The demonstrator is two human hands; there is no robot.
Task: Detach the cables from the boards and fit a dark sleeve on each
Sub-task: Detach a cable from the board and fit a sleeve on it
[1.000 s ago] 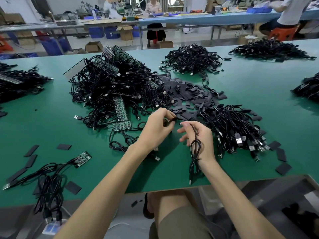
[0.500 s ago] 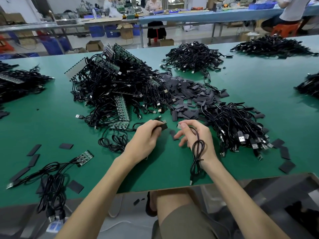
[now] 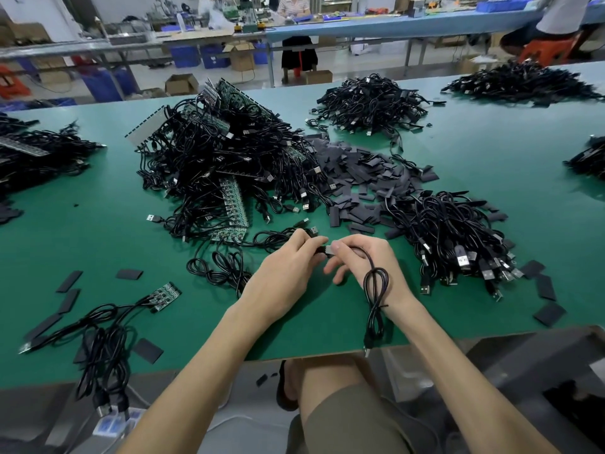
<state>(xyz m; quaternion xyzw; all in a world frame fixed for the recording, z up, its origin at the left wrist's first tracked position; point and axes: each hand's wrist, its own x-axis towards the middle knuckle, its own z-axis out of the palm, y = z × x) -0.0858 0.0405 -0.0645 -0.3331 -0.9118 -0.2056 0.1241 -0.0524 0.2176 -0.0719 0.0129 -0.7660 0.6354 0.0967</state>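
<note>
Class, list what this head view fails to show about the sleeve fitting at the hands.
- Head view: whether the thin black cable end is inside the small dark sleeve; fingers of the left hand and right hand cover it.
- Head view: how many green circuit boards lie in the tangled pile; cables bury them.

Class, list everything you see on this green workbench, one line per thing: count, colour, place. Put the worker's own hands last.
table: one, green, fills the foreground
cable-and-board heap: one, black with green boards, centre left
sleeve pile: one, dark grey, centre
cable pile: one, black, right of the hands
far cable piles: several, black, far side and edges
small board: one, green, near left, cables attached
loose sleeves: several, dark, near left and near right
cable: one, black, coiled, hanging over the right wrist
dark sleeve: one, between the hands
left hand: grip on the dark sleeve
right hand: pinches the cable's end
</note>
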